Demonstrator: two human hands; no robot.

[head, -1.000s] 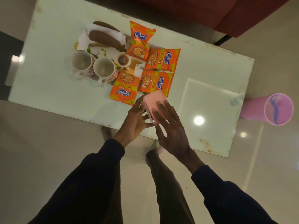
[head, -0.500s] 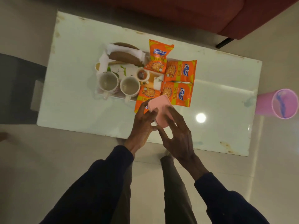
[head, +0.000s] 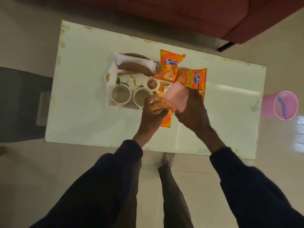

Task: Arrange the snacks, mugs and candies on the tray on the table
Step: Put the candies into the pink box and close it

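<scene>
Hands: right point(head: 191, 112) grips pale pink box point(head: 176, 97), left point(head: 153, 111) pinches orange snack packet point(head: 162, 104).

Home lounge: sofa point(head: 213, 15), coffee table point(head: 82, 79)

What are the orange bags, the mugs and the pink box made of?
Orange bags: likely thin plastic film, glossy, crinkled, with printed lettering. Mugs: probably ceramic, with thick white glazed rims. Pink box: looks like smooth matte plastic, slightly see-through; it is blurred, so uncertain.
</scene>
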